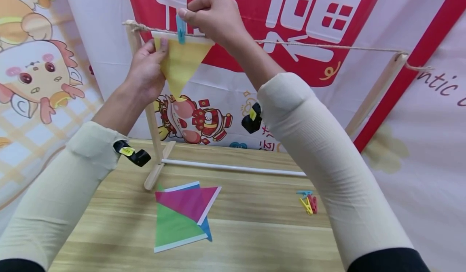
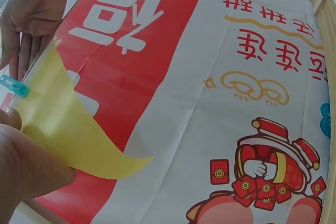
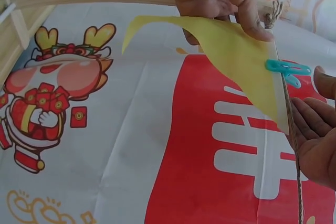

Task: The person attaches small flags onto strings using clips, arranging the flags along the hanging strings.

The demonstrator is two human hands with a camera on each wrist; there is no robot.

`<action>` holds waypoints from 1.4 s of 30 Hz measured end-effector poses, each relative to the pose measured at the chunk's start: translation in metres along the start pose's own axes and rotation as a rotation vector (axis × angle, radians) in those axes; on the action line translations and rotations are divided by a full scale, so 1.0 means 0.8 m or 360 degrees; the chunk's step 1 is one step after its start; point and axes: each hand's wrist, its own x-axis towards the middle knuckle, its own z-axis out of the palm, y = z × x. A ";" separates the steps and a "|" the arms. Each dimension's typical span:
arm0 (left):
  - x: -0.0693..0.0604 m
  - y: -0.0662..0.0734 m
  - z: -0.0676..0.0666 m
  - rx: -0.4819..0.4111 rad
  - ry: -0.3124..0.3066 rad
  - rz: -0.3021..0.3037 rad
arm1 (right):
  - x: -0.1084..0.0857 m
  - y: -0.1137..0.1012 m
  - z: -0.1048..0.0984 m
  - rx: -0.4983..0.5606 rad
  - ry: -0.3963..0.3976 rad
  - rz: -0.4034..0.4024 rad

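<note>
Smooth printed cloth (image 1: 225,78) with soft creases hangs behind a wood-grain tabletop (image 1: 262,223). Leftmost, a pale wooden post (image 1: 153,126) has rough, twisted twine (image 1: 309,44) knotted round its top. Next to it, the left hand (image 1: 147,70) pinches the white-edged upper corner of a thin yellow pennant (image 1: 183,57), a triangle whose tip curls (most plainly in the wrist views). Below lie flat, overlapping pink, green and blue pennants (image 1: 178,221), edged in white. A slender blue clothespin (image 1: 181,31) clips the yellow pennant's strip onto the twine. Just beside its ends, the right hand (image 1: 218,17) is released, fingers straight. Farther right come a slim white rod (image 1: 233,168), three small clothespins (image 1: 308,207) bunched on the tabletop, and a second wooden post (image 1: 376,88) bearing the twine's other end.
</note>
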 end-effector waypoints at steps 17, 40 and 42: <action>-0.009 -0.016 -0.013 0.0146 -0.0010 -0.0007 | -0.042 0.051 -0.039 0.0567 0.0257 -0.0295; -0.013 -0.037 -0.030 0.0203 -0.0015 -0.0013 | -0.076 0.107 -0.059 0.0962 0.0170 -0.0517; -0.014 -0.039 -0.032 0.0228 -0.0027 -0.0017 | -0.080 0.111 -0.056 0.0893 0.0150 -0.0553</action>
